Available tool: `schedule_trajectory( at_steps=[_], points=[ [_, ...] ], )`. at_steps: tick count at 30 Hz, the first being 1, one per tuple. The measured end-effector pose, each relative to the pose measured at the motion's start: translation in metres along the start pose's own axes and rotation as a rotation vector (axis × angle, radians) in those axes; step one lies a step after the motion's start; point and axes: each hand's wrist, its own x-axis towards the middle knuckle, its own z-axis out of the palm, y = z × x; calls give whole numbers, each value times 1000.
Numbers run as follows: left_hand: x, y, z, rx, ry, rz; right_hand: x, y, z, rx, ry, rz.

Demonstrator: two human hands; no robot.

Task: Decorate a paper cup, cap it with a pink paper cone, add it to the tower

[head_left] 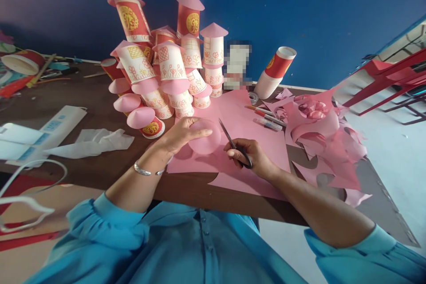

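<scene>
My left hand [186, 135] pinches a round pink paper disc [205, 143], thumb on top and the fingers hidden beneath it. To its right, my right hand [250, 156] grips a pair of dark scissors [229, 135], points up and to the left beside the disc's edge. The scissor blades look closed or nearly so. Under both hands lies a large pink paper sheet [262, 164]. Just beyond my left hand stand stacked paper cups [173, 63] with pink cone tops and drawn flowers, some of them red with gold emblems.
Pink paper scraps [329, 133] heap on the right. Pens [268, 115] and a tape roll [253, 97] lie near a tilted stack of cups [274, 73]. On the left are a crumpled white wrapper [96, 141] and a white box [49, 131]. A blue wall [299, 17] rises behind.
</scene>
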Motion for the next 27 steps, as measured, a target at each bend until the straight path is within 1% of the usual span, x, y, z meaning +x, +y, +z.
schedule_trajectory(
  at_steps=[3, 8, 12, 16, 18, 23, 27],
  points=[
    [0, 1, 1, -28, 44, 30, 1, 1, 0, 12, 3, 12],
    [-2, 0, 0, -55, 18, -1, 1, 4, -1, 5, 4, 39],
    [-1, -5, -2, -70, 37, -10, 1, 4, -1, -3, -1, 44],
    [0, -5, -2, 24, 94, 38, 1, 7, 0, -1, 8, 39],
    [0, -2, -1, 70, 102, 50, 1, 9, 1, 6, 42, 27],
    [0, -2, 8, 155, 37, 65, 3, 8, 3, 70, 178, -48],
    [1, -10, 18, 195, -26, 63, 2, 5, 3, 36, 167, -31]
  ],
)
